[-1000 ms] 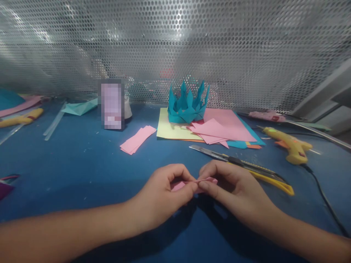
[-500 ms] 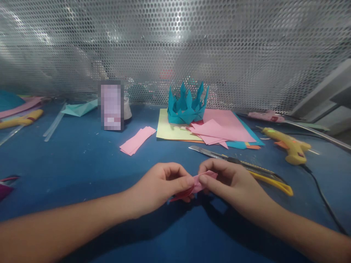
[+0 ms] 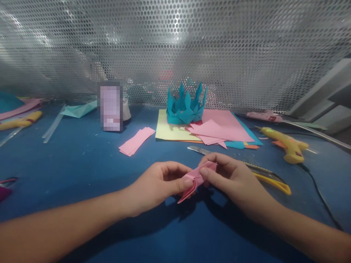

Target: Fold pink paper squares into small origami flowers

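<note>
Between my hands, above the blue table, is a folded piece of pink paper [image 3: 197,174] with a darker pink inner fold hanging at its lower left. My left hand [image 3: 167,180] pinches its left part between thumb and fingers. With thumb on top and fingers behind, my right hand [image 3: 223,173] grips the right part. A utility knife [image 3: 271,179] with a yellow handle lies on the table behind my right hand, which covers its middle. Some pink paper strips [image 3: 137,141] lie in a loose stack beyond my left hand.
A blue folded-paper crown [image 3: 186,107] stands on coloured sheets [image 3: 227,124] at the back. A yellow glue gun [image 3: 287,144] with a black cord lies at right. A phone with a blurred screen [image 3: 110,107] stands at back left, near clear glue sticks [image 3: 55,124]. Perforated metal [image 3: 175,44] walls the rear.
The folded pink paper has been turned and raised slightly, so more of its face and its lower fold show. My right hand has moved up a little. Both hands keep their pinch.
</note>
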A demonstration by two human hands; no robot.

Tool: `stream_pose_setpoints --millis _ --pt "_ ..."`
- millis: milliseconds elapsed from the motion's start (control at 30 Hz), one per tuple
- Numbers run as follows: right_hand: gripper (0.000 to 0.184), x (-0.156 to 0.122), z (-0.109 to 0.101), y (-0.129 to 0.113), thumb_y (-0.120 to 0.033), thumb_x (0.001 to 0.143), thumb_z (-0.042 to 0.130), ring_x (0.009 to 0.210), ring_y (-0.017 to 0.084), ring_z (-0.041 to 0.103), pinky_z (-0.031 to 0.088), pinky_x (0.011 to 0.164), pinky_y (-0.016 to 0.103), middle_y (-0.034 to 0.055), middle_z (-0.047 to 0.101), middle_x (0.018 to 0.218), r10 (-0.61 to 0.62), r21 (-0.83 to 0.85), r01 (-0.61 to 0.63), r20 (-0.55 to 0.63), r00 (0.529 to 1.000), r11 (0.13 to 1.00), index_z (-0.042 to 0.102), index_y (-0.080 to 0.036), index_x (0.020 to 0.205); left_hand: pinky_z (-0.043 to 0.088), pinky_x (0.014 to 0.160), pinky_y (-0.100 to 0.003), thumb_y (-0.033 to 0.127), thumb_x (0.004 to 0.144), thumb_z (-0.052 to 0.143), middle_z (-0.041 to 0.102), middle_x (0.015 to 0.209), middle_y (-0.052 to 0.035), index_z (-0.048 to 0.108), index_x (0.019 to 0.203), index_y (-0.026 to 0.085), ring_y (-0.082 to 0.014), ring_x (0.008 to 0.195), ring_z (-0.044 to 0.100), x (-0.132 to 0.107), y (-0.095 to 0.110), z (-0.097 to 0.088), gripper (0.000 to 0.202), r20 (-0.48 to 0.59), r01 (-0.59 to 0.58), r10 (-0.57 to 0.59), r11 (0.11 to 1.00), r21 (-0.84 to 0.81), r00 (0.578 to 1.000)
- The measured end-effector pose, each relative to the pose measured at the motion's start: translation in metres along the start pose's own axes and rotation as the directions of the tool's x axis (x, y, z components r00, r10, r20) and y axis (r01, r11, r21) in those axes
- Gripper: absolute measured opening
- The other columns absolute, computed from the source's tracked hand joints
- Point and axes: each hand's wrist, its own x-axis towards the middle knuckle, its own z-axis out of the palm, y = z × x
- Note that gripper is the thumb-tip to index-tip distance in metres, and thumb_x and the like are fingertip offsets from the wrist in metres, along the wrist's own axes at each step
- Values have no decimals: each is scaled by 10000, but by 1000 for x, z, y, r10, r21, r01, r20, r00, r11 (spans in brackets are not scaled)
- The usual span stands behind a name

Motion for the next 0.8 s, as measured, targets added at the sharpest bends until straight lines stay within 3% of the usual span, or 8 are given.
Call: stream_pose_setpoints --millis 167,333,500,667,800 --pt "292 0 2 5 -320 775 629 573 111 565 456 518 216 -50 575 647 -33 101 34 -18 999 994 432 -233 972 394 588 -215 289 734 707 629 696 9 628 808 132 -82 615 530 -1 0 3 191 -63 -38 41 998 47 997" --pt "336 0 4 6 -315 766 655 573 102 568 463 506 207 -47 570 687 -64 148 58 32 997 987 394 -238 963 388 577 -215 316 750 689 608 671 23 596 785 141 -77 591 512 -1 -1 5 201 -116 -98 103 994 52 988" --pt "283 -1 4 6 -311 776 652 590 98 564 469 506 199 -49 546 680 -68 138 64 26 997 988 411 -232 900 375 574 -202 310 767 675 591 637 31 609 754 138 -60 565 475 -2 0 4 185 -83 -110 116 991 76 990" --pt "304 -2 3 4 -345 750 673 642 122 610 518 577 233 -32 585 711 -7 155 2 29 1000 988 428 -230 888 409 607 -200 226 746 699 636 730 5 611 854 134 -68 634 541 -1 1 4 167 -18 -95 94 995 -28 995" --pt "301 -1 3 3 -348 716 700 634 128 617 535 586 246 -31 587 696 26 154 -28 15 1000 988 466 -219 855 427 594 -205 182 714 723 620 689 29 538 861 160 -76 620 560 -1 0 7 238 -78 -111 104 989 -93 992"
